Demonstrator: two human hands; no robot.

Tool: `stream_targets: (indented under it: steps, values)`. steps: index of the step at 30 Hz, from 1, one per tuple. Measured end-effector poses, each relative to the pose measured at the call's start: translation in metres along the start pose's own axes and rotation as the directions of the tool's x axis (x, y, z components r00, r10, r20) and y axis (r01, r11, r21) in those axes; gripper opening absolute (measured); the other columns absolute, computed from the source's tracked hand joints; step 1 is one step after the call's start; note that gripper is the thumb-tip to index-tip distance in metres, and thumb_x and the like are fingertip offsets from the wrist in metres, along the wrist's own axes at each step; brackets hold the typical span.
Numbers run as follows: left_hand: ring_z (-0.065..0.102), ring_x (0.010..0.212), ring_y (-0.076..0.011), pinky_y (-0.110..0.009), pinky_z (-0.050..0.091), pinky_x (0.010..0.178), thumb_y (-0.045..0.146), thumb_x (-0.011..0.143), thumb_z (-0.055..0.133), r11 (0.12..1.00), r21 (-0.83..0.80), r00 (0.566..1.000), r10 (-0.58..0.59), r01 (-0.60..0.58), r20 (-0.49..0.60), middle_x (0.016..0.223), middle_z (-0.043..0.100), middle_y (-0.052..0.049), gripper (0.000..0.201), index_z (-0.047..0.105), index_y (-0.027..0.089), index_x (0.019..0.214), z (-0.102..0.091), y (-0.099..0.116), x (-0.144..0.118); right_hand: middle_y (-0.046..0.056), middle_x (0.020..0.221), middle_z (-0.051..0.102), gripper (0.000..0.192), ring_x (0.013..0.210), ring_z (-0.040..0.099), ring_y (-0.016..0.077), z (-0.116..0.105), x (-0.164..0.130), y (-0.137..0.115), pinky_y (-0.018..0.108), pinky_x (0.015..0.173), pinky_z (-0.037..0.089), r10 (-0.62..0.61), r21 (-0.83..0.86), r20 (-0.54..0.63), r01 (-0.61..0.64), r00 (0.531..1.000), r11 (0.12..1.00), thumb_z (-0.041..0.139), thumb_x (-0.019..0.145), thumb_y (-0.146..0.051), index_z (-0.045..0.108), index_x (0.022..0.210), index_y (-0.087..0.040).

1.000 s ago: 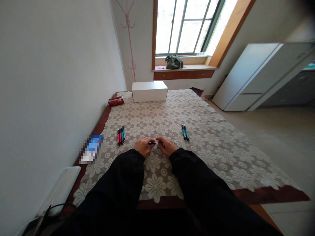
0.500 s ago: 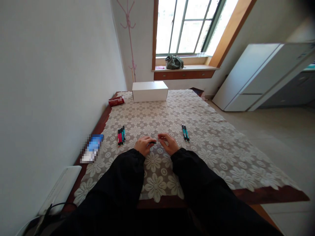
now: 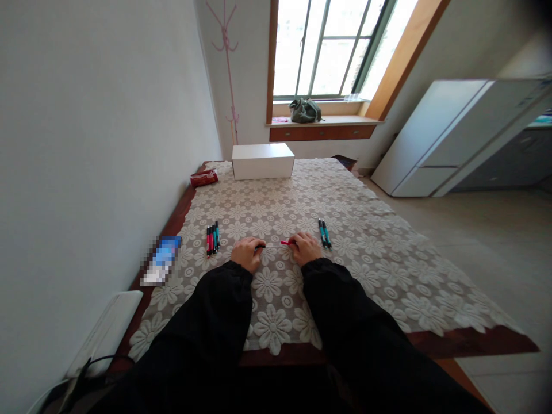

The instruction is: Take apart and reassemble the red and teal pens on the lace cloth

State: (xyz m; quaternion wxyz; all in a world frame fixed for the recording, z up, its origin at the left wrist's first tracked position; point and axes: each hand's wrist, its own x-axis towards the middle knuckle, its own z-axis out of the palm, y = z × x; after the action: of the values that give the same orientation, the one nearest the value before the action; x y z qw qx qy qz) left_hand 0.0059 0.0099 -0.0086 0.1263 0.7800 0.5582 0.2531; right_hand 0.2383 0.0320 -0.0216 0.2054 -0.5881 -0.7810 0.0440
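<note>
My left hand [image 3: 246,253] is closed on a short black pen part [image 3: 260,246]. A thin whitish refill [image 3: 273,246] spans the gap from it towards a pink pen barrel [image 3: 285,242], which my right hand [image 3: 306,249] pinches. Both hands are low over the flowered tablecloth [image 3: 273,322], a little apart from each other. Left of them lies a row of several pink, teal and black pens [image 3: 213,239]. Two teal-and-black pens [image 3: 325,233] rest side by side just beyond my right hand.
A white box [image 3: 263,167] stands at the table's far end, with a dark red packet [image 3: 204,178] to its left. Along the left edge are a blurred blue-and-white item [image 3: 161,260] and a white power strip [image 3: 106,333] with cables.
My hands have drawn apart, the right one moving rightwards. The pink barrel and the thin refill now show between them, where earlier only a small black piece was visible.
</note>
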Motion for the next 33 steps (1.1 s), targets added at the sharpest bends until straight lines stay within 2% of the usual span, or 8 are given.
stream_targets:
  steps: [10,18,23,33]
  values:
    - [0.059,0.103,-0.0233,-0.038,0.043,0.091,0.026,0.088,0.055,0.999,0.036,1.0,-0.019,0.018,0.015,0.109,0.069,-0.004,0.023,0.071,0.027,0.105,0.0,-0.001,0.0,0.007,0.102,0.064,0.011,0.103,0.051,0.0237,-0.003,-0.001,-0.003,0.035,0.088,0.035,-0.056,0.02,0.052,0.055,0.997,0.998,0.055,0.087,-0.021,0.065,0.092,-0.022]
    - [0.061,0.101,-0.0202,-0.034,0.047,0.091,0.027,0.089,0.057,0.989,-0.079,0.988,0.133,-0.127,0.078,0.105,0.07,-0.003,0.022,0.071,0.026,0.105,0.002,0.003,0.001,0.006,0.1,0.064,0.012,0.098,0.053,0.0214,0.0,-0.005,-0.014,0.034,0.087,0.039,-0.262,0.101,0.062,0.255,0.963,0.962,0.052,0.09,-0.02,0.063,0.095,-0.021]
    - [0.063,0.097,-0.0196,-0.034,0.049,0.091,0.025,0.088,0.059,0.983,-0.106,0.986,0.156,-0.151,0.048,0.101,0.071,-0.003,0.02,0.071,0.025,0.103,0.004,0.001,0.002,0.007,0.097,0.063,0.013,0.095,0.054,0.0217,0.002,-0.005,-0.015,0.033,0.085,0.043,-0.345,0.141,0.03,0.338,0.938,0.931,0.05,0.09,-0.017,0.062,0.095,-0.02]
    - [0.064,0.096,-0.0179,-0.032,0.05,0.091,0.022,0.088,0.06,0.967,-0.184,0.983,0.183,-0.176,0.022,0.101,0.072,-0.003,0.018,0.071,0.023,0.102,0.008,-0.002,0.002,0.007,0.1,0.062,0.021,0.086,0.059,0.0178,0.005,-0.007,-0.016,0.028,0.078,0.044,-0.37,0.122,0.078,0.359,0.926,0.925,0.044,0.093,-0.014,0.058,0.107,-0.019]
